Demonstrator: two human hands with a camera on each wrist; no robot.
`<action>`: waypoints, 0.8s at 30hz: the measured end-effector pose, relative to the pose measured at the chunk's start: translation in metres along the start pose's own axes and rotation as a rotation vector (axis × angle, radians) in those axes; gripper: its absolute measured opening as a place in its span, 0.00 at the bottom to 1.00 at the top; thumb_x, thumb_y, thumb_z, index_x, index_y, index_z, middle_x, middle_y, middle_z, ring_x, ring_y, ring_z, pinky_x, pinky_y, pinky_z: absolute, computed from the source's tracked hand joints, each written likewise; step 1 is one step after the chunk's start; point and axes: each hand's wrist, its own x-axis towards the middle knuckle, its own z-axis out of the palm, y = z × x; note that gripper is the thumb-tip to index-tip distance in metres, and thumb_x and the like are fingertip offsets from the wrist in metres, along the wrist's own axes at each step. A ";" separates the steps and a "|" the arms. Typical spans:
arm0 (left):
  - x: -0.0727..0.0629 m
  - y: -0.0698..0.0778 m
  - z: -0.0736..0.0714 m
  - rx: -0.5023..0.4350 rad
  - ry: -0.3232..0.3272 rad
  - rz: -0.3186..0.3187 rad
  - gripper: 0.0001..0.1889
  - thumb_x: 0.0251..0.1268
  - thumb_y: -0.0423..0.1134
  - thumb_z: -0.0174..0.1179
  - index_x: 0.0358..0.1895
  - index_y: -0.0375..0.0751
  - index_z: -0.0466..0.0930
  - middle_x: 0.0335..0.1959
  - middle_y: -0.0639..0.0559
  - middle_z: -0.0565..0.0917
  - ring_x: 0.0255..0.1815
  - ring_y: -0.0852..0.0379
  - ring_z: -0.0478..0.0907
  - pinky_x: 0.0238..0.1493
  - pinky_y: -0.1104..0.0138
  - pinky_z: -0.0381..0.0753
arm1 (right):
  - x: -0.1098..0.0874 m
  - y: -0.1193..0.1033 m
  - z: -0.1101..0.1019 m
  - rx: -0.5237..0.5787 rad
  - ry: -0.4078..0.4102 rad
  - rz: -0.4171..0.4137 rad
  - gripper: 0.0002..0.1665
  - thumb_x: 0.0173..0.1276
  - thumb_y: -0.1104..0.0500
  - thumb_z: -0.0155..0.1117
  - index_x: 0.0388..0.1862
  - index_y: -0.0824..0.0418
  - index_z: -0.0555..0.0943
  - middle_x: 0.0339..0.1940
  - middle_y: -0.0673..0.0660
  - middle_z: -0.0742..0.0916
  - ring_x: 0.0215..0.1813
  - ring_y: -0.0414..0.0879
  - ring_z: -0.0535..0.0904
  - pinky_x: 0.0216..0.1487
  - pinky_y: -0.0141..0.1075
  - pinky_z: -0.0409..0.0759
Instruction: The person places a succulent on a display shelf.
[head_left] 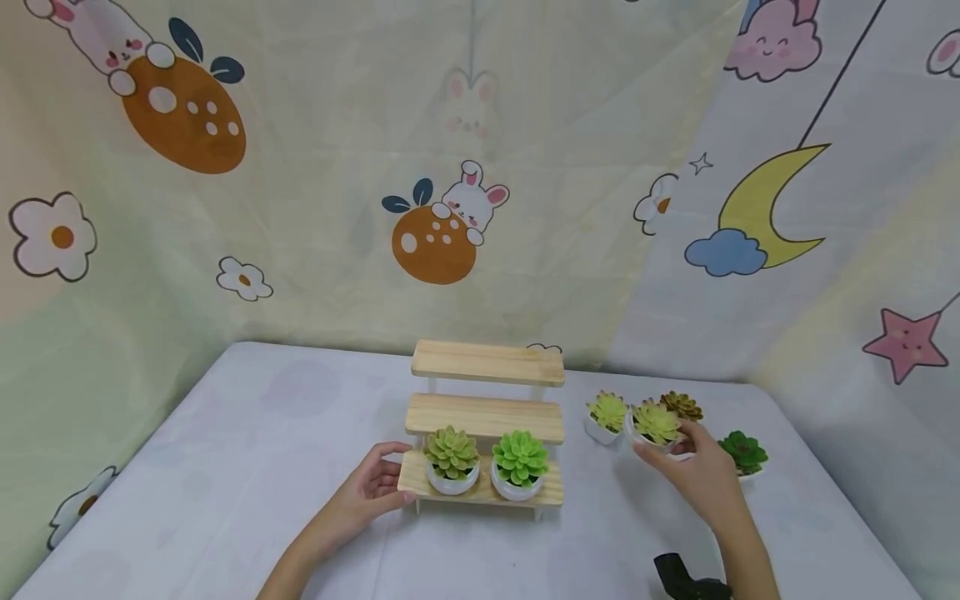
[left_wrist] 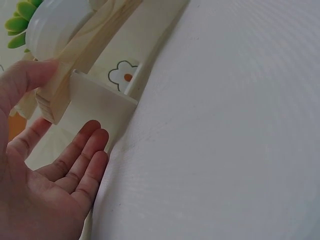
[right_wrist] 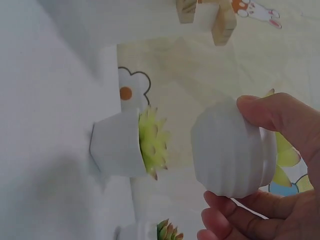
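A three-tier wooden plant stand [head_left: 480, 417] stands on the white table. My left hand [head_left: 373, 483] pinches the left end of its lowest board [left_wrist: 60, 95] between thumb and forefinger, the other fingers spread below. On that board sit two potted succulents, a dull green one [head_left: 452, 454] at left and a bright green one [head_left: 520, 458] at right. To the right of the stand, my right hand [head_left: 701, 467] holds a yellow-green potted succulent [head_left: 656, 423] by its ribbed white pot [right_wrist: 230, 150], raised off the table in the right wrist view.
Near my right hand stand a yellow-green succulent in an angular white pot [right_wrist: 117, 145], a brownish succulent [head_left: 681, 406] and a dark green one [head_left: 744, 452]. A black object [head_left: 690, 579] shows by my right wrist. Printed cloth [head_left: 315, 167] hangs behind the table.
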 end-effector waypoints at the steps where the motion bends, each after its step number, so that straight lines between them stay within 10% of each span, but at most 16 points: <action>1: -0.001 0.000 0.000 0.000 0.002 -0.001 0.36 0.56 0.40 0.65 0.67 0.44 0.56 0.51 0.39 0.74 0.49 0.50 0.74 0.47 0.71 0.77 | -0.002 -0.004 0.002 0.006 0.005 -0.016 0.54 0.55 0.35 0.64 0.66 0.70 0.59 0.49 0.67 0.76 0.48 0.56 0.73 0.32 0.34 0.72; 24: 0.000 -0.001 0.001 -0.007 0.005 0.005 0.35 0.57 0.40 0.65 0.66 0.46 0.57 0.50 0.40 0.74 0.48 0.51 0.74 0.46 0.70 0.77 | -0.018 -0.068 0.031 0.124 0.048 -0.235 0.44 0.54 0.43 0.70 0.63 0.64 0.68 0.44 0.60 0.79 0.44 0.50 0.73 0.41 0.36 0.72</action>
